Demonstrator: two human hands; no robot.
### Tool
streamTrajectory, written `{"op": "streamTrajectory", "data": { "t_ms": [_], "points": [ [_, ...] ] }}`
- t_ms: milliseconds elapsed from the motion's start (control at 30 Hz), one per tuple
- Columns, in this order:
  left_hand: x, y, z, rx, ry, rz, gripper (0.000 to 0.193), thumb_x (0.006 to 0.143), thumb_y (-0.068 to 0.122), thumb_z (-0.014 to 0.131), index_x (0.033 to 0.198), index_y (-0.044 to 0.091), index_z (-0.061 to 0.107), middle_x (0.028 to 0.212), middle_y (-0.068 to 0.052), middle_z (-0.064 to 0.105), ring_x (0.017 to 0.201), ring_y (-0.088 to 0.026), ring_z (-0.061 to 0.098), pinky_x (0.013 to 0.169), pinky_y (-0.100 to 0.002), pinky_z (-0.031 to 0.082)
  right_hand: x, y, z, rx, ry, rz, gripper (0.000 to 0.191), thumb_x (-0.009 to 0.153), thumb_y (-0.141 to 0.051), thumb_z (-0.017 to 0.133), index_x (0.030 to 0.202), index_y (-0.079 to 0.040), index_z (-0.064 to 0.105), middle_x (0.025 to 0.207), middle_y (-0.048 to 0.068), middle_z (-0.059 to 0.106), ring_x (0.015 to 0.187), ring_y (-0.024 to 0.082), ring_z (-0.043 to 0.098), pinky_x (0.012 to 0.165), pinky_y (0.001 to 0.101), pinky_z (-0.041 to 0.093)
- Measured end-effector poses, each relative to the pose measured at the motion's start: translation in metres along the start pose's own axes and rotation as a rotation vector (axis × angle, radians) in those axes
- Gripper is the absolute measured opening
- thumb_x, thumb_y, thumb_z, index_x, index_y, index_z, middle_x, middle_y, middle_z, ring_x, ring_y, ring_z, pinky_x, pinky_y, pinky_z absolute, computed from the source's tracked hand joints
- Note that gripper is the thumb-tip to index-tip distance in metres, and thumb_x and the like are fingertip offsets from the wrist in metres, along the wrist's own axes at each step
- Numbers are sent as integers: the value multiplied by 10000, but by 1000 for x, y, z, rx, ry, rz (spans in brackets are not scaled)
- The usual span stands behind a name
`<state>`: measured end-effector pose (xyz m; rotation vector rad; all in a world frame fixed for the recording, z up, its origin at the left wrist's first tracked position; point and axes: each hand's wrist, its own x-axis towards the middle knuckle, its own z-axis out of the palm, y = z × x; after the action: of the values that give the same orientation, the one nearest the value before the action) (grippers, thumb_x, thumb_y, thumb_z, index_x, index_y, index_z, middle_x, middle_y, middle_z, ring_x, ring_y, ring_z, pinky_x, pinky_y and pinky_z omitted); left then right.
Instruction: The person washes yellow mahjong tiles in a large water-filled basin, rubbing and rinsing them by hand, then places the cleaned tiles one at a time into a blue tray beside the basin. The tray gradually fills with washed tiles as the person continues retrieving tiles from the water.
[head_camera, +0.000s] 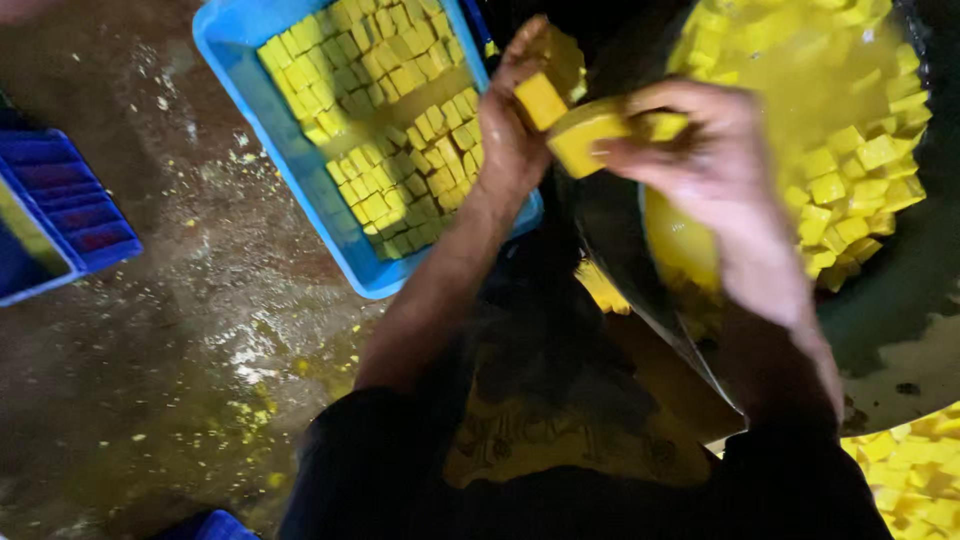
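Observation:
My left hand (512, 120) grips a yellow cube-shaped block (540, 98) over the gap between a blue tray and a big pan. My right hand (720, 165) holds another yellow block (585, 135) pressed close to the first, a little lower and to the right. The blue tray (260, 110) on the left holds several rows of small yellow cubes (395, 120) lying in yellowish liquid. The large dark pan (900, 290) on the right is full of yellow liquid with many loose yellow cubes (850, 180) floating in it.
A wet brown floor (170, 330) with yellow crumbs spreads to the left. A dark blue slotted crate (60, 205) stands at the left edge. More yellow cubes (915, 475) lie at the bottom right. My dark sleeves and a yellow-stained apron (560, 430) fill the bottom.

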<state>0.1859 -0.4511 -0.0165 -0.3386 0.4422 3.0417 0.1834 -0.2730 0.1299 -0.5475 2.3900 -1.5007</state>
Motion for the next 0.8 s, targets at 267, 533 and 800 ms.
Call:
{"op": "streamTrajectory", "data": {
  "t_ms": [267,533,800],
  "points": [
    [-31,36,-84,-282,148,-36,559,919,220,526,1440,19,506,1232,-159,640,1126,-304,631,1016,-420,526,36,-28,129,33,-180,222,469,1020,-150,791,1416,-23,575,1295,123,707,1189,192,701,1037,324,584],
    [-49,73,-204,-401,348,-12,486,1159,539,537,1320,80,535,1148,-90,622,1067,-256,642,916,-440,547,88,81,259,214,-563,172,893,826,-321,858,1532,-10,408,1444,114,517,1357,243,507,1125,379,438],
    [-33,169,-353,1254,766,79,551,1062,530,501,1426,122,563,1442,-131,559,1373,-317,506,1160,-472,415,176,190,386,691,-608,570,387,972,-227,714,1307,-54,624,1174,39,681,1069,180,670,896,340,576]
  ]
}}
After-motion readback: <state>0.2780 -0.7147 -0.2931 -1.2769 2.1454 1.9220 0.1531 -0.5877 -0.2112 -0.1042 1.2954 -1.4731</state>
